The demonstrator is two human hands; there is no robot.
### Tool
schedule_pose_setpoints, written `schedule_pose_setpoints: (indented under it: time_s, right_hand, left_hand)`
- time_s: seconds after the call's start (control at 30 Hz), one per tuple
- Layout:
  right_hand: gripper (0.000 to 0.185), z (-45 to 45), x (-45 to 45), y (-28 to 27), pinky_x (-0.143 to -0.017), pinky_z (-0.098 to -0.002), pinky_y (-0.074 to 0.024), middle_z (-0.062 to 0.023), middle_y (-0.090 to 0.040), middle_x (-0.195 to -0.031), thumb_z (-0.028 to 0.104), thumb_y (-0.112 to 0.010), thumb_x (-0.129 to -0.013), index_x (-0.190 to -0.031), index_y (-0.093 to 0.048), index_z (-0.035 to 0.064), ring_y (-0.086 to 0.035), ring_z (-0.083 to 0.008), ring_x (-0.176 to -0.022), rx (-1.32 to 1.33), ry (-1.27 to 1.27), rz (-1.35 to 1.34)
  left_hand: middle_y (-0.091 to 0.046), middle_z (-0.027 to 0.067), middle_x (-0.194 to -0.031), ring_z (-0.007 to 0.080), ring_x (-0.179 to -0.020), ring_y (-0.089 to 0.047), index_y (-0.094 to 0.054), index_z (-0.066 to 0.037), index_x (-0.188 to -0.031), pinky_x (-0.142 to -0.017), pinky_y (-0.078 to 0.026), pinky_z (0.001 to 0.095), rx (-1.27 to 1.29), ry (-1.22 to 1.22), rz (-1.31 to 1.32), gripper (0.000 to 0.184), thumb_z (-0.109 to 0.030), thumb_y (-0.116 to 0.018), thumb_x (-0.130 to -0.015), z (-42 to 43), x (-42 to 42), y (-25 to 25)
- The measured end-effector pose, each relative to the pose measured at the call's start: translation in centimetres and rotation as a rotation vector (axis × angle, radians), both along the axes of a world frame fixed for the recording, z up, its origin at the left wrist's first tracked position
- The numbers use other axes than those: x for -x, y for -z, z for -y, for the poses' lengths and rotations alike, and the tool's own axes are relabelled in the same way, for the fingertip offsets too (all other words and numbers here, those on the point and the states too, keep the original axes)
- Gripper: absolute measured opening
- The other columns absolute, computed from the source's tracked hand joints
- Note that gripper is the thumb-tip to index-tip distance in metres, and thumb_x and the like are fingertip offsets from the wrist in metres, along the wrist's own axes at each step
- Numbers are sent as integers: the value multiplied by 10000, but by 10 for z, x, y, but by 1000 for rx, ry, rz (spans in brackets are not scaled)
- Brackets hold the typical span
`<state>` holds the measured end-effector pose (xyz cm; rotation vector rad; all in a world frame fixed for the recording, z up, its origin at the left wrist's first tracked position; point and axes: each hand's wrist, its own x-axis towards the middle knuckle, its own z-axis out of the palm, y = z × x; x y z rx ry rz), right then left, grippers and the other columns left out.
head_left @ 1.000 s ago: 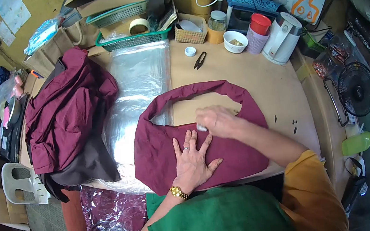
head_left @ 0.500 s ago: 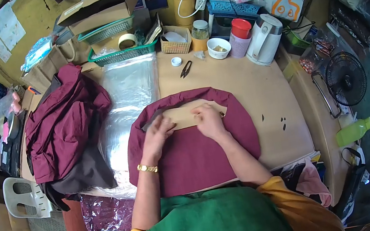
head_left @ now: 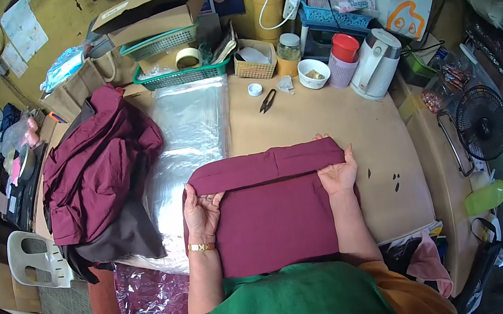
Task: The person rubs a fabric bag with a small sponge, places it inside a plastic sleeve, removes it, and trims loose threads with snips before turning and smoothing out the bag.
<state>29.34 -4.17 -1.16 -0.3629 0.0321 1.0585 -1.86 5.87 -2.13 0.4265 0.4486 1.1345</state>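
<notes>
A maroon fabric bag [head_left: 275, 225] lies flat on the brown-covered table [head_left: 384, 130] in front of me. Its wide strap [head_left: 266, 166] is folded down into a straight band across the bag's upper part. My left hand [head_left: 202, 211] holds the left end of that band, palm up, with the thumb at its edge. At the right end, my right hand [head_left: 338, 173] grips the band the same way, some fingertips showing past the far edge.
Clear plastic sheets [head_left: 188, 127] lie left of centre beside a maroon and dark fabric pile [head_left: 97, 167]. Black snips [head_left: 268, 100], a white cap [head_left: 255, 89], a bowl [head_left: 314, 74] and a kettle [head_left: 375, 65] stand or lie toward the back. A fan [head_left: 482, 122] is at right.
The strap was an open arch and is now folded down flat over the bag's top. My hands have moved apart to its two ends and closed on it. A small scrap appeared near the snips.
</notes>
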Motion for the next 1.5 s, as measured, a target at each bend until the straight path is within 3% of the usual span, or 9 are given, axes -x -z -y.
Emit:
schedule_pose_setpoints:
  time_s: [0.3, 0.37, 0.43, 0.5, 0.57, 0.67, 1.13, 1.27, 1.5]
  right_hand:
    - [673, -5, -3, 0, -986, -427, -479, -226, -604, -1255, 521, -331, -1021, -1304, -507, -64, -572, -327, -1198, 63, -83, 97]
    - [539, 1, -6, -27, -781, -378, -556, -192, -668, -1124, 421, -426, -1027, -1226, -576, -57, -662, -299, -1034, -225, -1083, 614]
    - [343, 13, 27, -77, -648, -340, -558, -148, -697, -985, 261, -536, -1002, -1114, -637, -47, -689, -282, -899, -43, -1294, 1415]
    - [206, -2, 58, -99, -665, -363, -543, -124, -705, -876, 141, -615, -948, -1061, -665, -24, -689, -301, -822, -27, -1138, 1378]
    - [259, -33, 74, -118, -647, -419, -518, -153, -691, -784, 245, -609, -953, -1034, -676, 8, -670, -356, -717, 78, 121, 2005]
    - [356, -88, 60, -76, -645, -467, -486, -197, -660, -739, 360, -583, -954, -913, -697, 25, -642, -394, -672, 267, 28, 2276]
    - [317, -66, 45, -70, -832, -469, -402, -149, -658, -761, 333, -607, -933, -852, -668, 33, -634, -348, -810, 479, -40, 2390]
    - [347, -82, 95, -88, -780, -448, -450, -158, -674, -923, 344, -587, -950, -832, -646, 23, -628, -333, -880, 236, -109, 2340]
    - [436, -118, 126, -80, -576, -344, -465, -88, -599, -568, 379, -646, -912, -691, -618, 4, -584, -182, -538, -23, -824, 2189]
  left_hand:
    - [-660, 167, -1139, 272, -1007, -674, -540, 11, -1236, -913, -571, 447, 18, -24, 198, 497, -422, -400, -1037, 4, -2, -1]
    - [-688, 153, -1038, 254, -910, -693, -562, 10, -1194, -908, -572, 454, 6, 45, 325, 486, -421, -401, -1037, -2, 2, 14]
    - [-697, 141, -973, 239, -835, -696, -579, 5, -1161, -904, -573, 458, 66, -17, 231, 478, -423, -405, -1036, 0, -4, -1]
    - [-702, 140, -967, 244, -864, -701, -594, 0, -1149, -896, -577, 454, 63, 27, 303, 479, -427, -408, -1034, 0, 0, 9]
    - [-706, 137, -974, 260, -888, -705, -605, -10, -1139, -878, -584, 454, 81, 16, 250, 474, -429, -410, -1033, 4, -2, -2]
    - [-708, 142, -978, 275, -907, -706, -604, -2, -1138, -878, -582, 463, 87, 55, 263, 477, -426, -412, -1033, 2, -2, -2]
    - [-679, 124, -950, 226, -913, -681, -666, 91, -947, -927, -545, 415, -388, 42, -451, 703, -536, -356, -1022, 22, -20, -12]
    - [-330, -95, -501, 39, -466, -248, -351, -145, -515, -431, -141, 307, -523, -71, -910, 633, -495, -379, -1042, 38, -21, -4]
    - [-336, 6, -463, 113, -437, -333, -464, -13, -526, -417, -278, 370, -653, -64, -1005, 666, -403, -381, -1059, 55, -23, -13]
